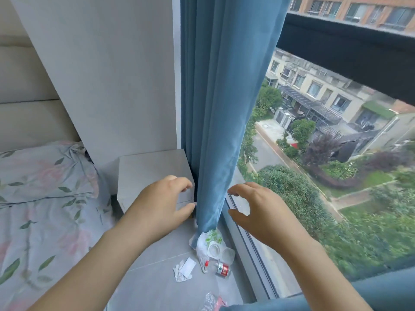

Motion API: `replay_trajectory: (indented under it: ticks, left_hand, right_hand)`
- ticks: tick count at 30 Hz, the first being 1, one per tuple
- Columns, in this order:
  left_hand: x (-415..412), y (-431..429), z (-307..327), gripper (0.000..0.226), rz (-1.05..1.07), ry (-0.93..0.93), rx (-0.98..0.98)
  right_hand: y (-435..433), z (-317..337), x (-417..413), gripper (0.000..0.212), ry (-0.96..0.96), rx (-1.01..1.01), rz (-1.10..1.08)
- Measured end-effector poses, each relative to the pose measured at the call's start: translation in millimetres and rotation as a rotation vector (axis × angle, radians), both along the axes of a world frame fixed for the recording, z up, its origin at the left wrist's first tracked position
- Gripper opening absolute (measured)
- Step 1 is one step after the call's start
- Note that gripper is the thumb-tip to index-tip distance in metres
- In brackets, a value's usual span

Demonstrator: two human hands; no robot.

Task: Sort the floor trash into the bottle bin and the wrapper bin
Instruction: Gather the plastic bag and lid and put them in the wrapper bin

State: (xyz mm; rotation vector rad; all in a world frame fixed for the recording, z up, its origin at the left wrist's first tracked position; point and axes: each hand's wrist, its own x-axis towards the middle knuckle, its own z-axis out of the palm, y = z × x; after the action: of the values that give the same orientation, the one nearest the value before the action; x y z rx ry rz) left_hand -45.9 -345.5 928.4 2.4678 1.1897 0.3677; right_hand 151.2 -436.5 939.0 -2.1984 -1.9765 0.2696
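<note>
Trash lies on the grey floor (157,283) by the window. A clear plastic bottle (221,268) with a red label lies on its side. Beside it are a white crumpled wrapper (184,269), a clear blister tray (219,250) and a white-green plastic bag (207,240) under the curtain hem. A pinkish clear wrapper (213,301) lies at the bottom edge. My left hand (161,203) and my right hand (258,209) hover above the trash on either side of the blue curtain (215,108), fingers loosely curved, holding nothing. No bin is in view.
A grey bedside cabinet (152,173) stands behind my left hand. A bed with floral bedding (45,198) fills the left. The floor-to-ceiling window (314,176) and its frame run along the right.
</note>
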Motion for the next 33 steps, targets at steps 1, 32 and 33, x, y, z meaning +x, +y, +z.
replay_trajectory:
  ticks: [1,32,33]
  left_hand:
    - [4.9,11.7,-8.9,0.034,-0.007,0.014,-0.018]
    - [150.1,224.8,-616.1,0.024,-0.341,0.477,-0.277]
    - [153.2,226.5,-644.8,0.023,-0.340,0.480,-0.265]
  right_hand:
    - [11.0,-9.2,4.5,0.041,0.009,-0.022,-0.014]
    - [167.8,-615.3,123.0,0.037,0.098,-0.453,-0.360]
    - [169.7,-643.2,126.6,0.036,0.088,-0.447,-0.361]
